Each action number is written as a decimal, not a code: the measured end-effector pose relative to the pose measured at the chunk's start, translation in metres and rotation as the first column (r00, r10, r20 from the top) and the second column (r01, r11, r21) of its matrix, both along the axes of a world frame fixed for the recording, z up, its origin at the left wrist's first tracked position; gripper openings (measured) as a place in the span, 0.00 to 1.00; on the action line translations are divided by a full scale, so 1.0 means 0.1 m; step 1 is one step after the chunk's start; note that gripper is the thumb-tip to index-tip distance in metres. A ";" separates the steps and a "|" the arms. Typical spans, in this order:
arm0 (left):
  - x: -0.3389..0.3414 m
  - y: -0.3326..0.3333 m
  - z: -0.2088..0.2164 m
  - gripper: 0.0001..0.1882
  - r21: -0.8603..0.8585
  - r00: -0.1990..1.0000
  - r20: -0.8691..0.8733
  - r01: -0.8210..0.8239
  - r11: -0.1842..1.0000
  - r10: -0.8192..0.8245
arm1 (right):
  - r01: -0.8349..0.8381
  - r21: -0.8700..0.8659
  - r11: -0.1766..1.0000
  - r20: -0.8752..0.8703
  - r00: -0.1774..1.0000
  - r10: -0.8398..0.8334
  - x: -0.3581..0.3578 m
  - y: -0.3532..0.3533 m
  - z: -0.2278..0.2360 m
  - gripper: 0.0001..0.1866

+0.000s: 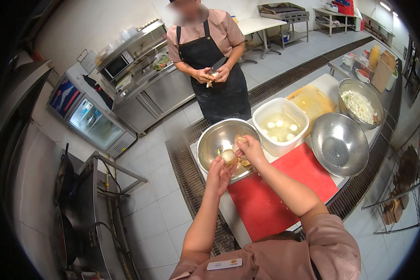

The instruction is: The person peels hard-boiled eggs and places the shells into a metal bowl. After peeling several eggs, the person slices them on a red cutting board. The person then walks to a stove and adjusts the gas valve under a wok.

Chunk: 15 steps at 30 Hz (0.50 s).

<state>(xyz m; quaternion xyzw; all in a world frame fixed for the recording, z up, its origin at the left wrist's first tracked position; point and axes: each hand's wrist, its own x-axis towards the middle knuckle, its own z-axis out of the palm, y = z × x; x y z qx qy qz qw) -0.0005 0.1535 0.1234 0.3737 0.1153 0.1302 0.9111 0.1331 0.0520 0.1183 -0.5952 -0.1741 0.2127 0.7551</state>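
Observation:
My left hand (219, 174) is closed around a pale, partly peeled onion (228, 157), held over a steel mixing bowl (204, 145). Close beside it, my right hand (250, 150) pinches a piece of brownish onion skin (239, 140). More loose skins (243, 164) lie inside the bowl. A square white tub (282, 147) just right of the bowl has several whitish round pieces in cloudy liquid. Below my right forearm a red cutting board (284, 191) lies on the table.
Across the table a co-worker in a black apron (219, 97) holds a knife (218, 64) and a partly peeled piece. To the right are a steel colander (339, 144), a bowl of chopped white pieces (359, 105) and a stained yellowish board (312, 105). Pans (66, 177) sit at left.

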 end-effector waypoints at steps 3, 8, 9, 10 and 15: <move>0.02 0.08 -0.06 0.21 -0.102 1.000 -0.027 -0.010 0.995 0.008 | 0.030 0.132 0.991 -0.211 0.977 -0.002 0.02 0.02 -0.01 0.11; -0.01 0.27 -0.15 0.20 -0.381 0.996 0.090 0.059 0.923 -0.027 | 0.176 0.135 0.975 -0.245 0.959 -0.139 0.29 0.07 -0.16 0.12; -0.02 0.29 -0.16 0.20 -0.395 0.995 0.102 0.055 0.917 -0.016 | 0.133 0.019 0.991 -0.177 0.976 -0.128 0.36 0.07 -0.21 0.14; -0.03 0.30 -0.17 0.20 -0.379 0.995 0.095 0.061 0.923 -0.027 | 0.086 -0.105 0.991 0.034 0.996 -0.083 0.41 0.09 -0.26 0.16; 0.01 0.29 -0.17 0.18 -0.344 0.996 0.085 0.031 0.939 -0.002 | -0.085 -0.294 0.952 0.301 0.937 0.177 0.29 0.16 -0.30 0.23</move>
